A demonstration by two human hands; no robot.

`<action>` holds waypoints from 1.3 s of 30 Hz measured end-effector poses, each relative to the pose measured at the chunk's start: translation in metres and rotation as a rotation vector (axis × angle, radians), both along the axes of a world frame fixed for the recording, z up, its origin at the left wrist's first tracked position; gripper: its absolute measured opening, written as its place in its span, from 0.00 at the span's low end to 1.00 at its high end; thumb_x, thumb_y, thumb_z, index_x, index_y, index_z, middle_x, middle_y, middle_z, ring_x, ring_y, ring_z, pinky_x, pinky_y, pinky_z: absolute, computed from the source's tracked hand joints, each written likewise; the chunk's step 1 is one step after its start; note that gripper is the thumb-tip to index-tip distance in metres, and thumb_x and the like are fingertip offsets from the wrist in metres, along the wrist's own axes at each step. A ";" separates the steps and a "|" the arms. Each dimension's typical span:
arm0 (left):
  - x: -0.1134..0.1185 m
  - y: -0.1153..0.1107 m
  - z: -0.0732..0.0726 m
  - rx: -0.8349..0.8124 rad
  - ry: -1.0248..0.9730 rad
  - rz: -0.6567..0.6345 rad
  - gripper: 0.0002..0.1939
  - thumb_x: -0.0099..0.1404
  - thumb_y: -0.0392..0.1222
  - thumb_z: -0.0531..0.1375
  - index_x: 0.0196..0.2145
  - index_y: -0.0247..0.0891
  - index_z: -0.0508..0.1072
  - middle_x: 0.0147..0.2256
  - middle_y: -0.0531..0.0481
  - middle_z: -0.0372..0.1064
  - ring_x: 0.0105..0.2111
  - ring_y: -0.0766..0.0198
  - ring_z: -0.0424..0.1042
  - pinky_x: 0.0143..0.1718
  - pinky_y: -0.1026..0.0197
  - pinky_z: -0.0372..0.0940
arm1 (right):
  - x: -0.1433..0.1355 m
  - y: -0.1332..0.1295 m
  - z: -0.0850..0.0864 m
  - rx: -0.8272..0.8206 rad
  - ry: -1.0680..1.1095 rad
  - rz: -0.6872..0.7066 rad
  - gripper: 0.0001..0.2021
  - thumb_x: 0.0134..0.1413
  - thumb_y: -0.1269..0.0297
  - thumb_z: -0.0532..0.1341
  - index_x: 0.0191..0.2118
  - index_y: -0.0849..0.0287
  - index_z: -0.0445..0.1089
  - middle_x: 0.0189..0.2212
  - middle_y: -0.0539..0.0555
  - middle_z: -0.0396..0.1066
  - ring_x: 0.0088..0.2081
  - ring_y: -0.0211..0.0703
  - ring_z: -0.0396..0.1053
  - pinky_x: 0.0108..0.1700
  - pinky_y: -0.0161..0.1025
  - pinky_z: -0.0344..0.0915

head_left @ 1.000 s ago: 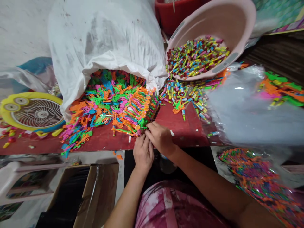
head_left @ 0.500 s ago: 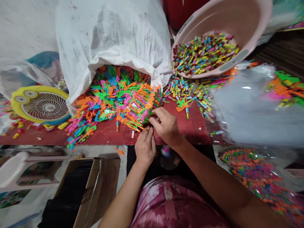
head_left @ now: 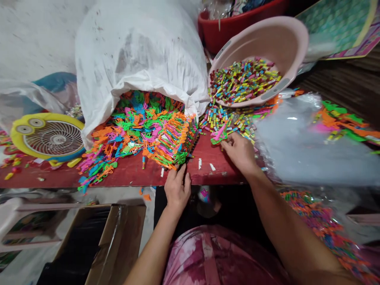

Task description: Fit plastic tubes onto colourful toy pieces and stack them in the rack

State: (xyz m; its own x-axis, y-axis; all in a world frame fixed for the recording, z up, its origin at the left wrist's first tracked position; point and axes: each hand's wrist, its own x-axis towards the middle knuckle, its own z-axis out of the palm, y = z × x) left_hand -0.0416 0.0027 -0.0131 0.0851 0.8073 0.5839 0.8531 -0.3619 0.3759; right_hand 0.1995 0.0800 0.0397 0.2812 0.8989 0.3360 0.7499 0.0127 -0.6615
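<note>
My left hand (head_left: 177, 189) rests at the red table's front edge, fingers stretched out and slightly apart. Its fingertips touch the near end of a row of small plastic toy pieces (head_left: 178, 138) stacked side by side, with a bright green piece (head_left: 179, 157) at that end. To the right, my right hand (head_left: 240, 153) is closed in a pinch at small pink and green plastic pieces (head_left: 219, 135). Behind the row, a loose heap of coloured plastic pieces (head_left: 127, 126) spills from a white sack (head_left: 142, 47).
A tilted pink basin (head_left: 289, 43) holds small striped tubes (head_left: 243, 81); more lie before it. Clear plastic bags (head_left: 308, 142) cover the right side. A yellow fan (head_left: 47, 136) stands at left. Below are an open cardboard box (head_left: 127, 233) and a bag of coloured pieces (head_left: 323, 225).
My right hand has moved right, away from the row, and now pinches pink and green pieces. My left hand stays at the row's near end, its fingers more spread. The view has shifted.
</note>
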 end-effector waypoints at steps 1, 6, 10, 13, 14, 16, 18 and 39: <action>0.001 0.000 0.000 -0.002 -0.008 0.005 0.18 0.67 0.39 0.58 0.54 0.37 0.72 0.51 0.38 0.70 0.51 0.52 0.71 0.51 0.51 0.69 | 0.003 -0.002 0.002 0.011 -0.080 -0.037 0.06 0.53 0.61 0.62 0.32 0.58 0.69 0.26 0.51 0.68 0.28 0.43 0.64 0.30 0.37 0.54; 0.000 0.000 0.000 -0.004 -0.034 -0.025 0.16 0.67 0.37 0.57 0.52 0.37 0.73 0.49 0.38 0.72 0.49 0.53 0.72 0.50 0.51 0.69 | -0.035 -0.022 0.009 0.126 -0.208 0.205 0.12 0.62 0.65 0.55 0.48 0.59 0.71 0.41 0.58 0.70 0.40 0.47 0.68 0.40 0.40 0.61; -0.006 0.001 0.002 -0.045 -0.036 -0.091 0.19 0.67 0.34 0.56 0.54 0.40 0.71 0.56 0.40 0.68 0.55 0.53 0.69 0.55 0.48 0.67 | -0.079 -0.026 0.001 -0.001 -0.302 0.535 0.11 0.62 0.67 0.56 0.47 0.56 0.72 0.39 0.54 0.68 0.40 0.43 0.67 0.40 0.37 0.60; -0.012 0.004 0.003 -0.055 -0.080 -0.120 0.19 0.67 0.34 0.56 0.55 0.40 0.71 0.56 0.40 0.68 0.55 0.54 0.69 0.56 0.49 0.67 | -0.091 -0.024 -0.007 -0.033 -0.376 0.587 0.10 0.62 0.71 0.55 0.43 0.56 0.73 0.39 0.54 0.68 0.41 0.44 0.65 0.40 0.37 0.58; -0.013 0.005 0.004 -0.063 -0.096 -0.131 0.18 0.67 0.34 0.56 0.54 0.40 0.71 0.55 0.40 0.69 0.55 0.55 0.70 0.56 0.50 0.67 | -0.091 -0.024 -0.009 -0.033 -0.390 0.602 0.10 0.62 0.72 0.54 0.41 0.57 0.74 0.39 0.55 0.68 0.41 0.44 0.65 0.40 0.38 0.58; -0.015 0.006 0.005 -0.070 -0.128 -0.144 0.18 0.67 0.34 0.56 0.53 0.40 0.72 0.54 0.41 0.70 0.53 0.56 0.71 0.55 0.50 0.68 | -0.088 -0.026 -0.010 -0.034 -0.428 0.631 0.10 0.63 0.71 0.54 0.38 0.58 0.73 0.39 0.56 0.68 0.41 0.45 0.63 0.41 0.39 0.57; -0.015 0.005 0.006 -0.061 -0.163 -0.137 0.17 0.68 0.33 0.56 0.53 0.41 0.73 0.53 0.41 0.71 0.53 0.57 0.71 0.55 0.50 0.68 | -0.082 -0.030 -0.010 -0.019 -0.479 0.672 0.10 0.64 0.70 0.54 0.39 0.58 0.73 0.40 0.56 0.68 0.42 0.47 0.62 0.42 0.41 0.55; -0.028 0.029 0.003 -0.028 -0.598 0.158 0.43 0.58 0.49 0.67 0.65 0.38 0.53 0.60 0.35 0.60 0.59 0.51 0.65 0.57 0.53 0.66 | -0.049 -0.030 -0.001 0.173 -0.313 0.413 0.13 0.64 0.70 0.51 0.47 0.59 0.71 0.42 0.59 0.71 0.45 0.50 0.66 0.48 0.44 0.61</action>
